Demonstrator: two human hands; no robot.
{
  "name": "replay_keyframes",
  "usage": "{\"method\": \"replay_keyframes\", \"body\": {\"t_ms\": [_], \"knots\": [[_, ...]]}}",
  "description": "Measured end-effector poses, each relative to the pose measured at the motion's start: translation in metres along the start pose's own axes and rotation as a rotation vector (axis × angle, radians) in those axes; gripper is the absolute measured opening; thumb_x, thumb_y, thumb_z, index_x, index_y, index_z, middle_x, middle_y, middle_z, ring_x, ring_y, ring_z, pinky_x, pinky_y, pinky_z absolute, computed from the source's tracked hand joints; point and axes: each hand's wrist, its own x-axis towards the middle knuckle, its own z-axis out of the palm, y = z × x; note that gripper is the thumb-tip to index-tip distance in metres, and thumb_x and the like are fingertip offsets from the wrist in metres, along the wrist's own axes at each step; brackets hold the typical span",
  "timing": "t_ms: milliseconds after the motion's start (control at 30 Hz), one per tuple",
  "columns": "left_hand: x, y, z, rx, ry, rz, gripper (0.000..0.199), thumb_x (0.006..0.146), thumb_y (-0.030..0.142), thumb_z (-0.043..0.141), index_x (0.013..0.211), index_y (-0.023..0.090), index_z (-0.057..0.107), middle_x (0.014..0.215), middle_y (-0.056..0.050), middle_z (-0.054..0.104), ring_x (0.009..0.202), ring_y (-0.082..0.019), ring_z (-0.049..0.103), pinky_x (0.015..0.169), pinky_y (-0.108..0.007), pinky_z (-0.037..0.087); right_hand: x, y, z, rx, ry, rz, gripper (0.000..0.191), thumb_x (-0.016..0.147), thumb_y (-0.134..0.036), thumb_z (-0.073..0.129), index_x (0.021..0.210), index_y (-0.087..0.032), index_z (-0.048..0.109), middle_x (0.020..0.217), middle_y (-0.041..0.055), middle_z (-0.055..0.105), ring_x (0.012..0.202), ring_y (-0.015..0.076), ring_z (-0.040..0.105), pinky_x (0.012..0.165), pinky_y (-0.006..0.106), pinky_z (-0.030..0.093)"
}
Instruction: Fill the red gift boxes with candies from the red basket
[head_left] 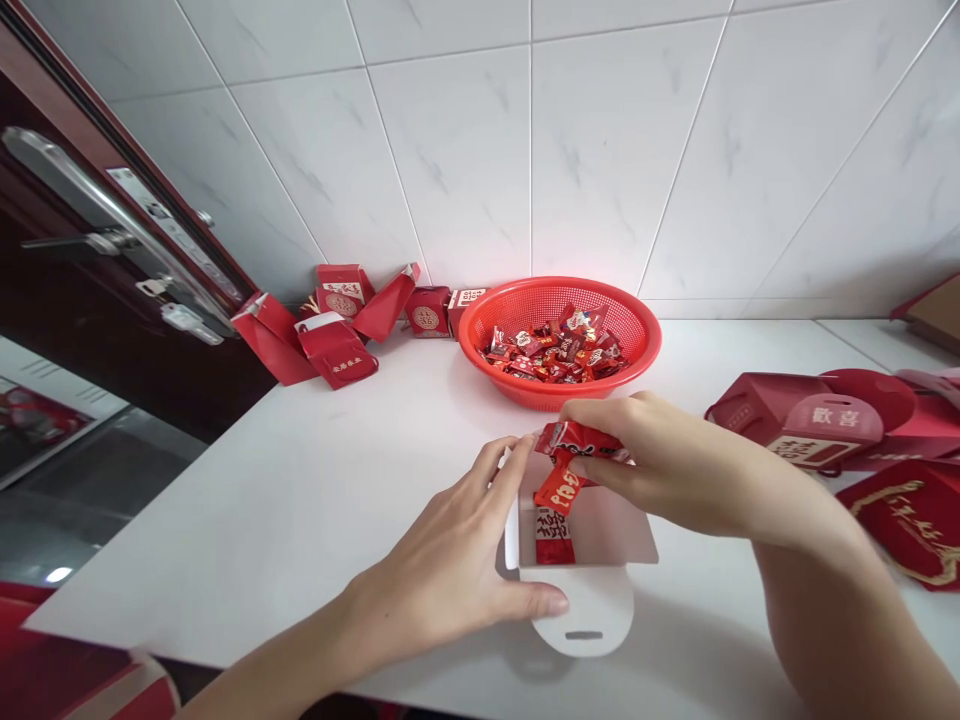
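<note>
A small open candy box, white inside, lies near the table's front, its rounded slotted flap folded toward me. My left hand holds the box at its left side, fingers along the wall and thumb resting on the flap. Over the box, my right hand pinches several wrapped candies, including an orange-red wrapper with gold characters hanging lowest. Inside the box is a red-and-white wrapped candy. Just behind my hands stands a red plastic basket holding many wrapped candies.
Red gift boxes, some with lids up, stand at the table's back left. More red boxes crowd the right side. A tiled wall borders the white table behind. At left is a dark door with a metal handle.
</note>
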Motion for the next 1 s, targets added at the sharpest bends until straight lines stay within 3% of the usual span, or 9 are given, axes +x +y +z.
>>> {"method": "replay_keyframes", "body": {"t_ms": [167,300,467,600,733,867,1000], "knots": [[0.003,-0.001,0.007,-0.051,-0.003,0.061,0.121,0.068,0.051,0.090,0.165,0.038,0.019,0.158,-0.013,0.044,0.134,-0.041,0.058,0.099,-0.051,0.059,-0.005,0.002,-0.006,-0.023,0.011,-0.016,0.022,0.089,-0.014,0.053,0.072,-0.023,0.043,0.065,-0.0030,0.053,0.058,0.0128,0.044,0.051,0.025,0.033],[-0.008,-0.016,0.025,-0.075,0.157,0.153,0.119,0.070,0.052,0.089,0.165,0.036,0.018,0.155,-0.015,0.046,0.139,-0.041,0.051,0.105,-0.054,0.056,-0.011,-0.007,-0.014,0.061,0.064,-0.038,0.017,0.092,-0.019,0.057,0.076,-0.023,0.052,0.062,-0.0047,0.054,0.054,0.0118,0.043,0.049,0.025,0.032],[-0.018,-0.039,0.041,-0.049,0.455,0.181,0.074,0.091,0.033,0.071,0.155,0.030,0.033,0.143,-0.015,0.052,0.134,-0.036,0.055,0.109,-0.052,0.051,-0.012,-0.026,-0.012,0.119,0.145,-0.094,0.007,0.093,-0.020,0.062,0.086,-0.021,0.063,0.067,-0.0021,0.061,0.060,0.0134,0.051,0.057,0.026,0.039],[-0.015,-0.045,0.044,-0.197,0.557,0.113,0.050,0.091,0.029,0.068,0.136,0.027,0.045,0.134,-0.012,0.057,0.127,-0.031,0.059,0.106,-0.048,0.052,-0.012,-0.031,-0.008,0.095,0.159,-0.103,0.007,0.094,-0.019,0.060,0.091,-0.021,0.066,0.070,-0.0008,0.063,0.061,0.0137,0.053,0.057,0.025,0.041],[-0.015,-0.044,0.058,-0.237,0.503,0.102,0.026,0.092,0.028,0.066,0.116,0.026,0.058,0.132,-0.012,0.055,0.131,-0.031,0.055,0.104,-0.047,0.053,-0.019,-0.033,-0.004,0.070,0.242,-0.110,0.009,0.094,-0.020,0.060,0.095,-0.022,0.068,0.074,0.0012,0.066,0.064,0.0161,0.059,0.058,0.026,0.044],[-0.018,-0.041,0.075,-0.376,0.369,0.066,0.045,0.092,0.032,0.067,0.135,0.028,0.053,0.134,-0.012,0.056,0.131,-0.033,0.057,0.108,-0.052,0.052,-0.027,-0.037,-0.001,0.071,0.240,-0.141,0.010,0.095,-0.023,0.060,0.100,-0.024,0.070,0.073,0.0017,0.068,0.065,0.0180,0.063,0.058,0.027,0.048],[-0.015,-0.034,0.063,-0.248,0.396,0.135,0.051,0.091,0.029,0.068,0.139,0.028,0.050,0.137,-0.014,0.052,0.133,-0.033,0.055,0.108,-0.051,0.052,-0.028,-0.035,-0.006,0.019,0.224,-0.129,0.008,0.094,-0.024,0.061,0.095,-0.024,0.070,0.067,0.0006,0.066,0.062,0.0177,0.062,0.057,0.027,0.046]]}}
